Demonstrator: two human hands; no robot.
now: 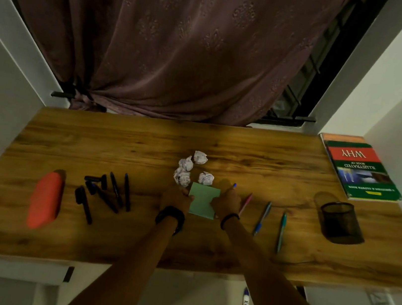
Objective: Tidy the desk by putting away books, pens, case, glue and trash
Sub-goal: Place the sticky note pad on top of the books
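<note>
A small green book [203, 201] lies mid-desk, gripped on both sides by my left hand [177, 197] and my right hand [228, 200]. Just beyond it sit several crumpled white paper balls [188, 170]. Right of my right hand lie a pink pen [245, 204], a blue pen [262, 218] and a teal pen [281, 231]; a blue-tipped pen [234, 185] pokes out behind the hand. Several black pens [107, 194] are scattered on the left, next to an orange case [46, 198]. A glue tube [246, 304] lies on the floor below the desk edge.
A black mesh pen cup [339, 221] stands at the right. Stacked books [361, 170], the top one green and red, lie at the far right corner. The wooden desk [118, 140] meets a curtain [171, 43] at the back and white walls at the sides.
</note>
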